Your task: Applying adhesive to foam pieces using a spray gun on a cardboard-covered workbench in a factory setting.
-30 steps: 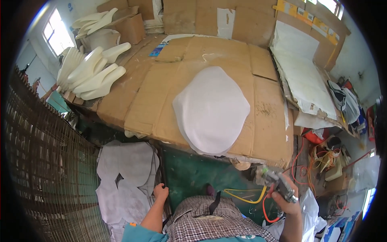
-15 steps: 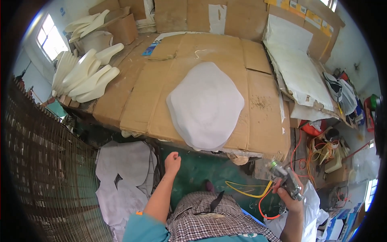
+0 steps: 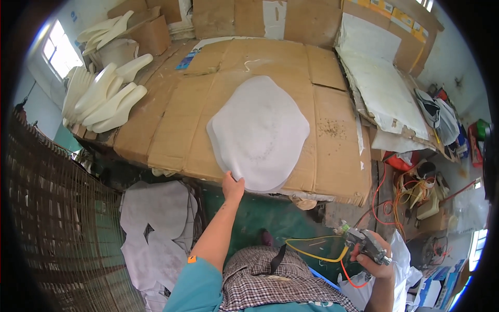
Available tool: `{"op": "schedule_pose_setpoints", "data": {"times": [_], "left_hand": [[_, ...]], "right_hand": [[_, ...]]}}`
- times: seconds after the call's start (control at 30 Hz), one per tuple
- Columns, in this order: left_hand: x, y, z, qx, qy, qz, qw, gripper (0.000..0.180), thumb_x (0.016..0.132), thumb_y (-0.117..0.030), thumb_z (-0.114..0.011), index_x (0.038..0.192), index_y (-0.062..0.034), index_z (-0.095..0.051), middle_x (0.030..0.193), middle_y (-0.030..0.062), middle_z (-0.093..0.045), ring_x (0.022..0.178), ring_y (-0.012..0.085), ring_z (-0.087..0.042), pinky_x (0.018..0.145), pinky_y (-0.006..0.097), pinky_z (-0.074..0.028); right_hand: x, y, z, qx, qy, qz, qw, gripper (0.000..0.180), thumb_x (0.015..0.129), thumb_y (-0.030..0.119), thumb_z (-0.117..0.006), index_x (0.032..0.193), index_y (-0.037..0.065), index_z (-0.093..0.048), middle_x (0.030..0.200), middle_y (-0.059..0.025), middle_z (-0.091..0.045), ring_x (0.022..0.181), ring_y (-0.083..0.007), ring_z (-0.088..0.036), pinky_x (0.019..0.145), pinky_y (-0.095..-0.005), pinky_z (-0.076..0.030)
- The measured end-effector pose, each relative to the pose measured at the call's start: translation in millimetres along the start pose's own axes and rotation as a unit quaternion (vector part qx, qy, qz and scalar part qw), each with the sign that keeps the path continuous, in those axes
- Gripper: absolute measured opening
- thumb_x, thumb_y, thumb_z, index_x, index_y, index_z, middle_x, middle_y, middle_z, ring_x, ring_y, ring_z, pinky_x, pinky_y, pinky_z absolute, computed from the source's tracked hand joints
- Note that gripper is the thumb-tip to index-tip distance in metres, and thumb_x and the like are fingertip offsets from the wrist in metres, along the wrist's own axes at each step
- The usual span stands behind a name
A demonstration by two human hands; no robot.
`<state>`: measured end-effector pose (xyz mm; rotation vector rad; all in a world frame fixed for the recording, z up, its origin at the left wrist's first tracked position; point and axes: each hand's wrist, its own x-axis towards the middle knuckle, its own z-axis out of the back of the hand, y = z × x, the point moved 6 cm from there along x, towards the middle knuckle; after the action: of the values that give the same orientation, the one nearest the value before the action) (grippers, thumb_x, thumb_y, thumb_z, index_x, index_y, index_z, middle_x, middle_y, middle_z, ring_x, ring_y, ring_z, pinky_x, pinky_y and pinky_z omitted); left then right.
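A stack of light grey, rounded material pieces (image 3: 260, 125) lies on the cardboard-covered table (image 3: 176, 140) in front of me. At its near left edge, my left hand (image 3: 233, 188) pinches the top piece between thumb and fingers, and the material puckers there. Dark speckles form a faint ring on the top piece. My right hand (image 3: 379, 262) is wrapped round a metal spray gun (image 3: 364, 243), held off to the right beyond the table's near edge. The gun's nozzle end points up and left. An orange-red hose (image 3: 351, 278) and a yellow hose (image 3: 306, 251) run close below it.
More grey cut pieces (image 3: 150, 218) hang at lower left, beside a woven screen (image 3: 67, 223). Cream foot-shaped forms (image 3: 112, 99) are piled on the table's far left. A white-covered board (image 3: 379, 93) stands at right, above tangled hoses (image 3: 397, 208). White plastic bags (image 3: 403, 260) lie by my right arm.
My left hand has moved forward from below the table edge and taken hold of the grey piece's near edge. The spray gun has shifted slightly down and left in my right hand.
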<state>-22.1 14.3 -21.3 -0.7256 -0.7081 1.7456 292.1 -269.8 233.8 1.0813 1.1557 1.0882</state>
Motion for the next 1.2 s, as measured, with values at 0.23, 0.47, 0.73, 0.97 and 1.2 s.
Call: {"op": "schedule_pose_setpoints", "data": {"times": [0.23,0.47,0.73,0.97,1.2], "left_hand": [[3,1,-10,0.019,0.016,0.027,0.999,0.025,0.07,-0.019,-0.063,0.081,0.0008,-0.053,0.081,0.0186,-0.06,0.077,0.0369,-0.057,0.073,0.042,-0.045],[-9,2,-22,-0.249,0.069,0.16,0.953,0.019,0.074,-0.013,-0.063,0.081,0.0032,-0.055,0.072,0.0137,-0.06,0.062,0.0238,-0.061,0.048,0.032,-0.049],[-22,0,-30,-0.355,0.107,0.193,0.909,0.018,0.076,-0.011,-0.059,0.089,0.0012,-0.055,0.081,0.0101,-0.061,0.062,0.0185,-0.06,0.049,0.028,-0.05],[-23,4,-31,-0.372,0.107,0.195,0.901,0.018,0.077,-0.008,-0.057,0.092,0.0012,-0.055,0.081,0.0096,-0.061,0.064,0.0179,-0.061,0.051,0.029,-0.051],[-26,2,-32,-0.386,0.082,0.2,0.897,0.016,0.077,-0.005,-0.057,0.091,0.002,-0.056,0.081,0.0097,-0.06,0.063,0.0174,-0.06,0.048,0.028,-0.051]], "right_hand": [[26,1,16,0.079,-0.115,0.041,0.989,0.057,0.071,0.003,-0.066,0.122,-0.004,-0.041,0.082,-0.0096,-0.058,0.069,-0.0162,-0.059,0.064,-0.0295,-0.049],[37,6,10,0.023,-0.032,0.042,0.998,0.056,0.071,0.003,-0.065,0.122,-0.003,-0.042,0.079,-0.0086,-0.058,0.068,-0.0158,-0.059,0.063,-0.029,-0.05],[53,1,37,0.029,-0.194,0.042,0.98,0.054,0.073,0.009,-0.066,0.121,-0.002,-0.042,0.079,-0.0063,-0.056,0.066,-0.0149,-0.057,0.064,-0.0272,-0.048],[38,3,13,0.034,-0.037,-0.02,0.999,0.055,0.071,0.002,-0.065,0.12,-0.004,-0.044,0.078,-0.0087,-0.058,0.069,-0.016,-0.059,0.063,-0.0281,-0.05],[75,-2,-9,0.069,-0.038,0.027,0.997,0.053,0.075,0.004,-0.063,0.122,-0.002,-0.041,0.079,-0.0081,-0.058,0.068,-0.0163,-0.059,0.062,-0.0288,-0.049]]}}
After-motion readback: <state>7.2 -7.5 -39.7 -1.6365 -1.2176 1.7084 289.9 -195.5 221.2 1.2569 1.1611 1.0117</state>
